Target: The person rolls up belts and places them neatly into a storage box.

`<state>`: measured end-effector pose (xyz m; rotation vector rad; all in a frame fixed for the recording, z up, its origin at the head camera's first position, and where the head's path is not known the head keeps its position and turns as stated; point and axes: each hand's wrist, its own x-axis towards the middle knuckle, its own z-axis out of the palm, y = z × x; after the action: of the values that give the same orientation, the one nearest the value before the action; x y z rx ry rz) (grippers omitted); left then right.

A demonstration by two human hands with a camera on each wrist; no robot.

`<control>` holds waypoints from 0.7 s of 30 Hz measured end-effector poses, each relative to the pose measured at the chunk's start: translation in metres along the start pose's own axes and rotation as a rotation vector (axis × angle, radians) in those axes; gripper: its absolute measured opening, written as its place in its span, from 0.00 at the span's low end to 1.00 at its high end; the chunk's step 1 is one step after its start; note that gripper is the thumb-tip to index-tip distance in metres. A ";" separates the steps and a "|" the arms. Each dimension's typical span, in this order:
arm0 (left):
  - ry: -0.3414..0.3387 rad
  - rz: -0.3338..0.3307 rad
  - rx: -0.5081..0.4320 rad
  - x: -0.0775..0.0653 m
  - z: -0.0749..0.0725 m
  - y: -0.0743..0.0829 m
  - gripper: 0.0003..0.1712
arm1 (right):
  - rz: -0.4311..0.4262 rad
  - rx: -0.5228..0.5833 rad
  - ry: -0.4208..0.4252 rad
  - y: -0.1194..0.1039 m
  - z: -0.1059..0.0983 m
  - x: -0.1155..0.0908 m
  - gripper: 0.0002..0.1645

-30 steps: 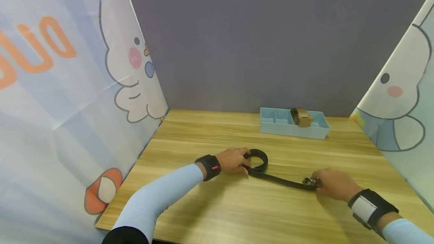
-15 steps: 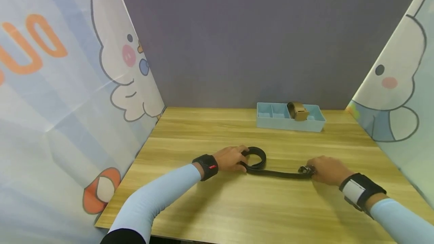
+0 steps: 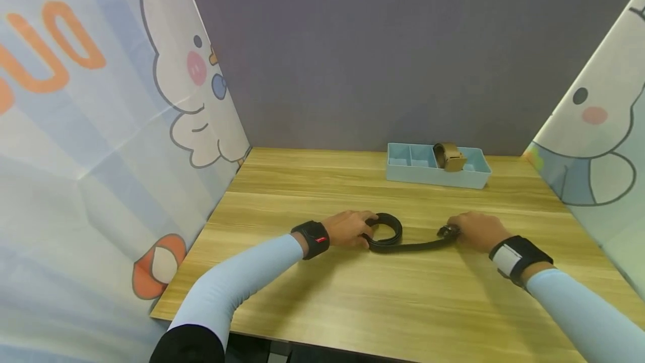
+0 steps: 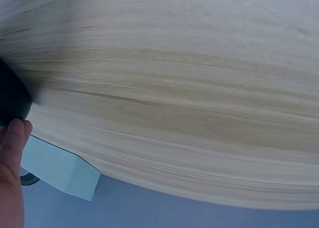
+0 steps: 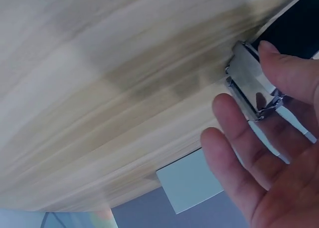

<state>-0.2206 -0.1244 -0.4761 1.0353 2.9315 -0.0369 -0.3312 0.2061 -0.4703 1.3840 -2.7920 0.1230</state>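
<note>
A black belt (image 3: 415, 247) lies on the wooden table, partly rolled into a ring, with a short length running right to its metal buckle (image 3: 448, 231). My left hand (image 3: 347, 228) grips the left side of the ring between thumb and fingers. In the left wrist view only its fingertips show, against the dark belt (image 4: 12, 96). At the other end, my right hand (image 3: 478, 229) holds the buckle. The right wrist view has the thumb on the strap beside the shiny buckle (image 5: 251, 83), with the other fingers spread below it.
At the back of the table (image 3: 282, 184) stands a pale blue divided box (image 3: 433, 176). A brown rolled band (image 3: 450, 158) sits in it, rising above the rim. A grey panel (image 3: 353, 55) closes off the back, and printed cloths hang at both sides.
My right hand has brought the buckle end leftward and farther back, nearer the ring, so the straight length is shorter. The left hand stays on the ring. The head view shifts slightly.
</note>
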 end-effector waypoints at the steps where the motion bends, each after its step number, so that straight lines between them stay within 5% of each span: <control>1: -0.005 0.003 0.002 0.001 0.000 0.001 0.17 | -0.003 -0.006 0.011 0.002 0.002 0.001 0.19; 21: -0.023 0.020 0.003 0.002 -0.001 0.001 0.15 | -0.021 0.072 0.019 0.001 0.011 0.024 0.24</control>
<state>-0.2214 -0.1221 -0.4749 1.0565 2.9009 -0.0518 -0.3459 0.1869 -0.4800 1.4183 -2.7828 0.2370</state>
